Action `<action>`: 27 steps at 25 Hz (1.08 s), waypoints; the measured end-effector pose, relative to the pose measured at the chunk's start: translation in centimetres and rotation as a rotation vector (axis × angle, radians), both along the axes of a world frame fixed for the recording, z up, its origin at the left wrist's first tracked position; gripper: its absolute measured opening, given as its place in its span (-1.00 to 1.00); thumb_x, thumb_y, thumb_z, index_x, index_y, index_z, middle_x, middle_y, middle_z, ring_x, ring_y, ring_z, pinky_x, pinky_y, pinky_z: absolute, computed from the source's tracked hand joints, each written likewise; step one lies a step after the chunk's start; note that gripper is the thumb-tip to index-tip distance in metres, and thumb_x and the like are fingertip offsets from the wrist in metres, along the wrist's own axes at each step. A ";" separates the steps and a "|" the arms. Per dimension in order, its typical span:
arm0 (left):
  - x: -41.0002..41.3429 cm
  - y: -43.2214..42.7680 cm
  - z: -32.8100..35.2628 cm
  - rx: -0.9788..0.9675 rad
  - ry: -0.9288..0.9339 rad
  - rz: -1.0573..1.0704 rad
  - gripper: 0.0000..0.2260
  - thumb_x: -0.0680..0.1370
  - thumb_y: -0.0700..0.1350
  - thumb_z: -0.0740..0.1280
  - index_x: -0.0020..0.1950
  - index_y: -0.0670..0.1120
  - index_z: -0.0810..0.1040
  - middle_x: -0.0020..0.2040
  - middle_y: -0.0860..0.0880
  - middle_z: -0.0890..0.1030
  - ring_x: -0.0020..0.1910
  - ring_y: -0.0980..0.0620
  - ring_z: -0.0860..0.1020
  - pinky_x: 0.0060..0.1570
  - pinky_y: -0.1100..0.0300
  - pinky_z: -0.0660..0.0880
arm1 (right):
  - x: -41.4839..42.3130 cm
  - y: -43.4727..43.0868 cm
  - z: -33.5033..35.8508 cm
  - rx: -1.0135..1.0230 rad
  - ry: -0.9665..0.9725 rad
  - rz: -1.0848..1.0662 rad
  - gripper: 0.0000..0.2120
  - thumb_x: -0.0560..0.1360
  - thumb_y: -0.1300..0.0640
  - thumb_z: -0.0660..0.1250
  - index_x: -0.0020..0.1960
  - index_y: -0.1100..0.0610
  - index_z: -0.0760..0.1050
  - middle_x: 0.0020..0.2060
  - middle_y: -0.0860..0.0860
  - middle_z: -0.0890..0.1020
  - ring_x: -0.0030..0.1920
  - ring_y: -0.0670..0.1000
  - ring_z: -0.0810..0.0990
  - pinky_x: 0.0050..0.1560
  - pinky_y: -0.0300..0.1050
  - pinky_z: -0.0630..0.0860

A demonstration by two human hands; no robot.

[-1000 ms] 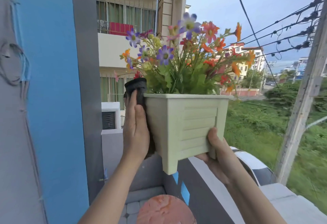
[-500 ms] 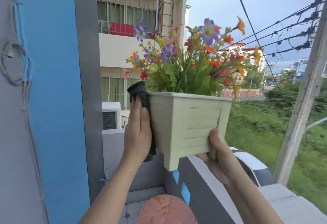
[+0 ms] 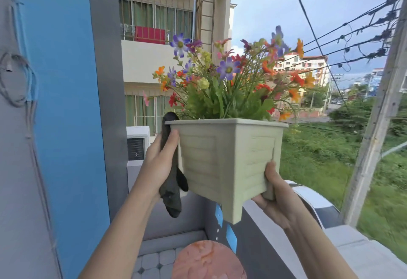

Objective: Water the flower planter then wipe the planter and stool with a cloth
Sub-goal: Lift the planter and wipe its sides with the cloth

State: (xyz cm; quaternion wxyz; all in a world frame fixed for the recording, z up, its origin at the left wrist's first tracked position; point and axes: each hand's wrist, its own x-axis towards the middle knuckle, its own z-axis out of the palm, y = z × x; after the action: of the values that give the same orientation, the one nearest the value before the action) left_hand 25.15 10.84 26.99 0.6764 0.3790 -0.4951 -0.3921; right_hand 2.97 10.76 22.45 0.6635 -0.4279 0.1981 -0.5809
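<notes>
A pale green square planter (image 3: 222, 159) filled with colourful flowers (image 3: 229, 80) is held up in the air above the balcony wall, tilted a little. My right hand (image 3: 275, 195) grips its lower right corner by a leg, with the thumb on the front face. My left hand (image 3: 158, 162) holds a dark cloth (image 3: 172, 195) against the planter's left side. The cloth reaches up to the rim and hangs below my palm. The round reddish stool top (image 3: 207, 261) sits low in view, beneath the planter.
A grey balcony wall (image 3: 271, 245) with blue tiles runs below the planter, and a few water drops fall near it. A blue and grey pillar (image 3: 66, 102) stands at left. A concrete pole (image 3: 378, 113) and cables are at right. A white car roof lies beyond the wall.
The planter has turned, so a second side face now shows, and the flowers have swayed. My left hand has slid the cloth along the left side; my right hand keeps its grip.
</notes>
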 end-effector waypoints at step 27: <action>0.4 2.0 -0.8 -0.265 0.306 0.194 -0.80 0.37 0.07 0.42 -0.09 0.05 0.54 -0.39 0.23 0.45 -0.29 -0.13 0.39 -0.50 0.15 0.41 | 4.3 4.5 3.8 -0.130 0.080 -0.408 -0.25 0.55 0.32 0.20 0.48 -0.25 -0.08 -0.36 -0.20 0.67 -0.49 -0.23 0.50 -0.37 -0.41 0.50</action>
State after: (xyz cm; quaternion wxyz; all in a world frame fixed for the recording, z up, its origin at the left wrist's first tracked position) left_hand 25.51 12.82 26.18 0.8221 0.2685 -0.3951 -0.3096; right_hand 7.24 15.26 26.26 0.4949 -0.4433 0.2690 -0.6973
